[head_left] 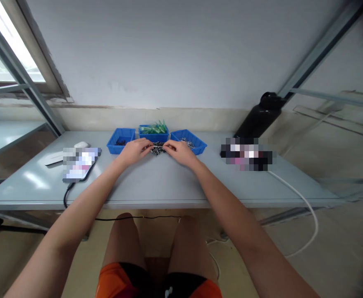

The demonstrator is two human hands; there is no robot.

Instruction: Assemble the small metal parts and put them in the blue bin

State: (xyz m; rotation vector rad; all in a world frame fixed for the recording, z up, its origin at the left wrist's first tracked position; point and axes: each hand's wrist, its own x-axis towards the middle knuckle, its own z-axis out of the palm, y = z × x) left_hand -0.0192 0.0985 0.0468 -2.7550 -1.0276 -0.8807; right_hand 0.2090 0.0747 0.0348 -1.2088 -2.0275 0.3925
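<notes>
Over the middle of the desk, my left hand (137,150) and my right hand (179,151) face each other with fingertips pinched. A thin, light-coloured rod-like piece (158,146) spans the gap between them, one end at each hand; its exact kind is too small to tell. Just under the fingertips lies a pile of small black and silver pieces (157,152). Behind my left hand stands a blue bin (111,147) with small dark parts. A second blue bin (154,136) holds green strips, and a third bin (200,149), by my right hand, has thin silver pieces in it.
A lit phone (82,164) on a black cable lies at the left, near a white earbud case (81,145). At the right, a black bottle (260,116) stands behind a blurred-out object (246,154) with a white cable (305,203). A wall backs the grey desk (156,188).
</notes>
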